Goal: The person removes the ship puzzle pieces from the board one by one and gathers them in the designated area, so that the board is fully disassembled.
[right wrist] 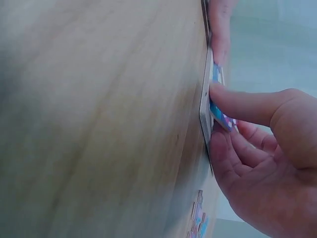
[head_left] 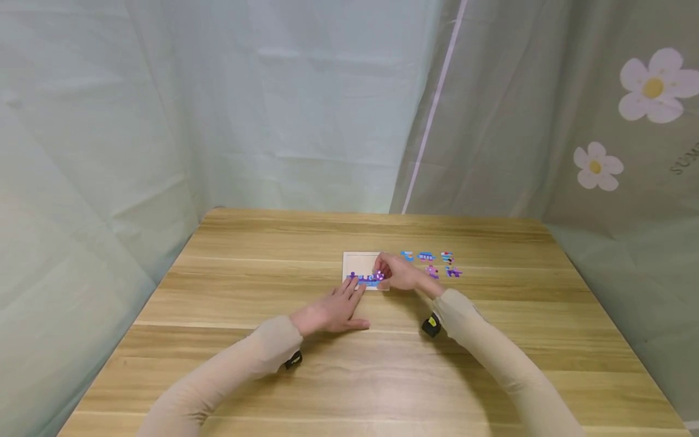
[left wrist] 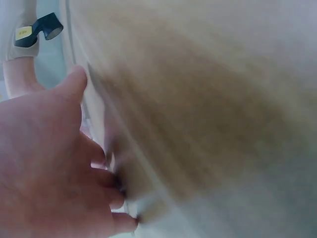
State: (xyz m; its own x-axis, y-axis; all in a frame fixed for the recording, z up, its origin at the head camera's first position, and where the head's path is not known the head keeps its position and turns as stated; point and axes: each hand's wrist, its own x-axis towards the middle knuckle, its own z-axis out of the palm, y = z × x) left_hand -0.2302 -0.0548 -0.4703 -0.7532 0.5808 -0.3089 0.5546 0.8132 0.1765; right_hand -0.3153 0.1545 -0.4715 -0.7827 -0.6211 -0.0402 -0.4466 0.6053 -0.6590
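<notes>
A shallow wooden puzzle tray [head_left: 344,264] with a pale rim lies on the table, with joined purple and blue puzzle pieces [head_left: 361,280] along its near side. My right hand [head_left: 401,273] pinches a purple and blue puzzle piece [right wrist: 221,117] between thumb and fingers at the tray's near right corner; the piece is tilted in the right wrist view. My left hand [head_left: 340,308] lies palm down at the near edge, fingers extended, fingertips touching the joined pieces. In the left wrist view, the left hand [left wrist: 54,163] hides most of the tray.
Several loose puzzle pieces [head_left: 426,257] lie right of the tray, among them a purple one [head_left: 453,272]. Wood-grain tabletop [head_left: 246,261] surrounds the tray. Curtains [head_left: 306,121] hang behind the table and along its sides.
</notes>
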